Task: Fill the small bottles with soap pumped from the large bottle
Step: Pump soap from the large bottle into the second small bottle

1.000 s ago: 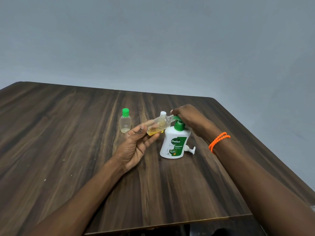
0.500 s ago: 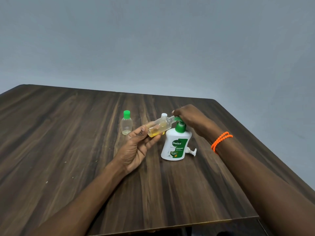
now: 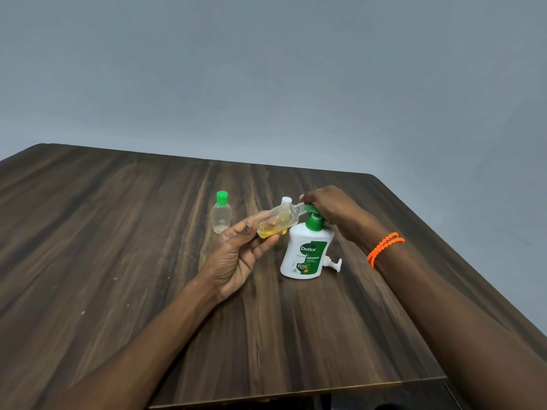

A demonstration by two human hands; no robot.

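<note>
A large white Dettol soap bottle [image 3: 305,255] with a green pump stands on the wooden table [image 3: 118,247]. My right hand [image 3: 328,208] lies over its pump head [image 3: 310,209], fingers curled down around it. My left hand [image 3: 239,253] grips a small clear bottle [image 3: 278,220], tilted with its open neck against the pump's nozzle. Yellow soap has pooled at its lower end. A second small clear bottle [image 3: 222,214] with a green cap stands upright to the left, nearly empty.
A small white cap [image 3: 286,199] sits on the table just behind the held bottle. A loose white pump part [image 3: 334,264] lies beside the large bottle's right side. The table's right edge and front edge are near my right forearm.
Both hands keep their hold and the small bottle stays at the nozzle. Only the view has shifted slightly.
</note>
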